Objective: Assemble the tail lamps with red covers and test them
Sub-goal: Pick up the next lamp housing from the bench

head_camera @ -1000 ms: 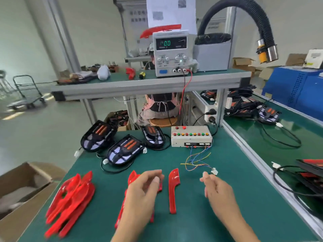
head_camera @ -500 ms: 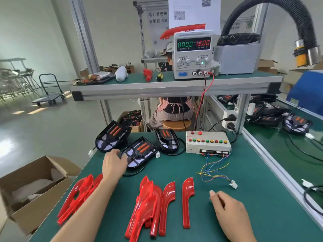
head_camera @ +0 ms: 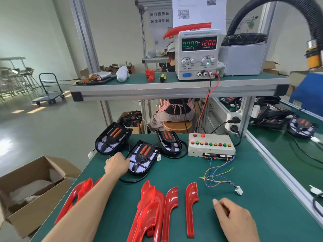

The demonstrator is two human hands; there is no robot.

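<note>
Your left hand (head_camera: 116, 164) reaches to the middle of the frame and rests on the left edge of the middle tail lamp housing (head_camera: 142, 156), fingers curled over its rim in a holding grip. Two more black housings lie near it on the green tabletop (head_camera: 262, 198): one (head_camera: 111, 137) up and to the left, one (head_camera: 168, 143) to the right, next to the test box (head_camera: 210, 144) with its row of coloured buttons. Loose coloured wires (head_camera: 218, 175) trail from the box to a white connector (head_camera: 239, 190).

Your right hand (head_camera: 234, 217) sits at the lower right of the frame on the tabletop, fingers loosely curled, its grip holding nothing. Red covers lie along the bottom: a single one (head_camera: 190, 206) just left of that hand, another (head_camera: 170, 210) beside it, a stack (head_camera: 148, 212) at centre and a pile (head_camera: 76, 198) at lower left. The power supply (head_camera: 198, 53) on the shelf reads 12.00.
</note>
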